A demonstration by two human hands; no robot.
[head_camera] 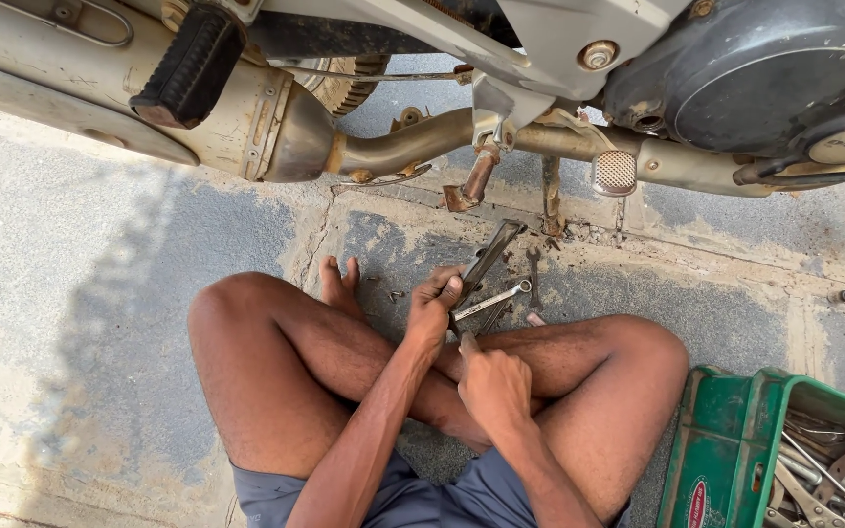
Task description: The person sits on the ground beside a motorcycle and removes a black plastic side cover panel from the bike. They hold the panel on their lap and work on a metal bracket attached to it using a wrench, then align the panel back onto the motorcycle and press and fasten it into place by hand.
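The person sits cross-legged on the concrete floor (100, 293) under the side of a motorcycle. The left hand (434, 305) is closed around the lower part of a long flat metal bar (489, 256), gripping it just above the crossed shins. The bar's long axis runs diagonally: its lower end sits in the fist near the legs, and its upper end points up and to the right in the view, toward the motorcycle's exhaust pipe (413, 142). The tip stays clear of the pipe, well below it.

The right hand (493, 383) is curled closed just below and to the right of the left one, with its fingers meeting the bar's lower end; exactly what it pinches there is hidden by the knuckles.

A shiny combination wrench (494, 299) lies on the floor just beside the left hand, angled up to the right, almost parallel to the bar. A few small dark tools lie near it. At the lower right stands a green crate (726, 440) holding more wrenches and pliers, well apart from both hands.
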